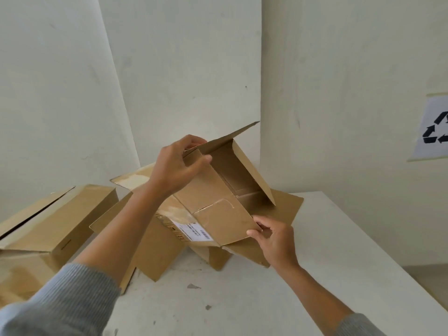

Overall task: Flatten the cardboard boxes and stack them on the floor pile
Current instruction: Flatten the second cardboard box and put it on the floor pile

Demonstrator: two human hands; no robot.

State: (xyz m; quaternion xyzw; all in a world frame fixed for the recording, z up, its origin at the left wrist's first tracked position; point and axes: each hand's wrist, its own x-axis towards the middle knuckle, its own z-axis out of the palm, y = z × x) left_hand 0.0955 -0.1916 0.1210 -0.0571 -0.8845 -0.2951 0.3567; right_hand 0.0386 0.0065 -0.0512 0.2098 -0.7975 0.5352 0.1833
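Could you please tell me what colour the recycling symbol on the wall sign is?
Black, on a white sheet: the recycling symbol shows in the head view, at the right edge.

An open cardboard box (213,197) sits tilted on the white table (327,238), its flaps spread. The left hand (177,166) grips the far upper flap, while the right hand (276,241) pinches the near flap's corner. Another box (58,219) lies to the left. A recycling sign (434,127) hangs on the right wall.
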